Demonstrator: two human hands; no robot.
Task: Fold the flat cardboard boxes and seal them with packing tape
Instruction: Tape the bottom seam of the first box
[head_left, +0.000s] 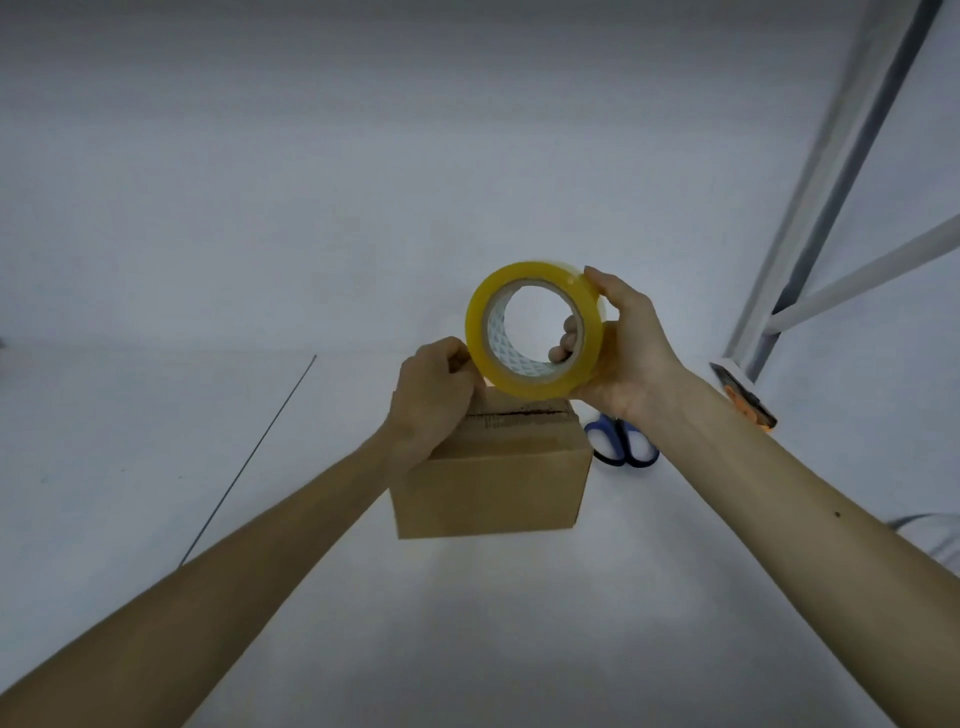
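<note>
A small brown cardboard box (498, 488) stands folded on the white surface, its top flaps shut with a dark seam across them. Above its far edge I hold a roll of yellowish packing tape (480, 332). My right hand (631, 353) grips the roll, thumb on its outer rim and fingers through the core. My left hand (434, 395) is curled at the roll's lower left edge, its fingertips pinching at the tape there, just over the box's top left corner. The tape's loose end is too small to make out.
Blue-handled scissors (623, 441) lie just right of the box, partly hidden by my right wrist. An orange and black utility knife (745, 397) lies farther right. White frame bars (831, 208) rise at the right. A thin dark line (249, 457) crosses the surface on the left.
</note>
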